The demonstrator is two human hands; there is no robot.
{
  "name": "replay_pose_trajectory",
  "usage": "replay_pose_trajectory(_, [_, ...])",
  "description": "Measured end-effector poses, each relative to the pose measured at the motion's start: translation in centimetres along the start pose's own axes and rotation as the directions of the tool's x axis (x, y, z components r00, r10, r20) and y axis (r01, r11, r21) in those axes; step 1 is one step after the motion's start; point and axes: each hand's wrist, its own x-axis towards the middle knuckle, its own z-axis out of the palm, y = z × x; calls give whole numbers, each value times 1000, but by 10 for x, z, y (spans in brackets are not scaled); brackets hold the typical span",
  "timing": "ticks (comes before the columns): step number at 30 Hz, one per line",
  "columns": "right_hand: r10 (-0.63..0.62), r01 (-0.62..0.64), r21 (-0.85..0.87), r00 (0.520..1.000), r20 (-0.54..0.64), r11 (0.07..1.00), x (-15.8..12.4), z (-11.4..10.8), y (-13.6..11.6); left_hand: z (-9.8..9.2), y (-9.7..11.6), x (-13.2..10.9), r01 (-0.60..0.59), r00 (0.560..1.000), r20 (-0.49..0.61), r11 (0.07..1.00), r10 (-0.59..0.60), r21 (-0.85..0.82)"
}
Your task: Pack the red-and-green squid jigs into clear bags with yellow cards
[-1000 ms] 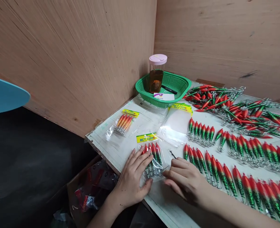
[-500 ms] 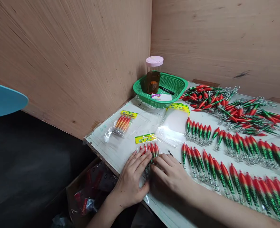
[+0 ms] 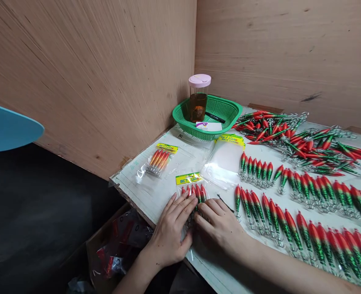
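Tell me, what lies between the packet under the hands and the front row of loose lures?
Head view: a small thin dark item, too small to identify, on the white tabletop between packet and lures.

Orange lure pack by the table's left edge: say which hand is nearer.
Left. The left hand lies flat on the red-green lure bag, next bag over from the orange lure pack; the right hand presses that bag's right side, farther away.

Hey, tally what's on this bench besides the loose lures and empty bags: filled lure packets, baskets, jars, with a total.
Filled lure packets: 2, the orange packet and the red-green packet
Green basket: 1
Pink-lidded jar: 1
Total: 4
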Motion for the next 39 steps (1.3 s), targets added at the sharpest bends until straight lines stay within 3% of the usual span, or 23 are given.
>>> replay_pose_trajectory(3, [-23, 19, 51, 997, 73, 999, -13, -22, 14, -10, -6, -16, -74, 996, -55, 997, 76, 22])
replay_pose_trajectory(7, [-204, 195, 83, 971, 121, 977, -35, -44, 27, -13, -9, -35, -197, 963, -152, 967, 222, 165])
replay_pose_trajectory(11, [-271, 244, 200, 955, 117, 949, -41, -41, 24, -3, -4, -31, -349, 879, -259, 911, 400, 221])
replay_pose_trajectory(14, [-287, 254, 280, 954, 82, 926, -38, -38, 23, 1, 0, -26, -378, 856, -308, 909, 415, 175])
replay_pose_trajectory(20, [-313, 282, 326, 949, 43, 902, -39, -42, 21, 3, 8, -27, -287, 881, -384, 958, 275, 27])
replay_pose_trajectory(22, [-248, 203, 343, 965, 91, 917, -40, -42, 17, 5, 12, -28, -218, 892, -408, 976, 193, -17])
replay_pose_trajectory(26, [12, -93, 462, 984, 175, 882, -41, -35, 8, 13, 23, -28, 9, 894, -444, 994, -58, -112])
replay_pose_trajectory(28, [157, -211, 489, 976, 150, 846, -43, -28, 4, 18, 29, -28, 117, 879, -444, 982, -172, -149])
replay_pose_trajectory(31, [286, -309, 399, 951, 118, 863, -43, -17, -4, 26, 35, -26, 232, 836, -472, 960, -280, -160])
replay_pose_trajectory(34, [379, -390, 268, 920, 95, 881, -39, -10, -10, 33, 38, -23, 296, 785, -535, 948, -312, -119])
replay_pose_trajectory(39, [513, -524, 176, 852, 110, 833, -27, -5, -15, 38, 43, -17, 416, 725, -574, 906, -380, -74])
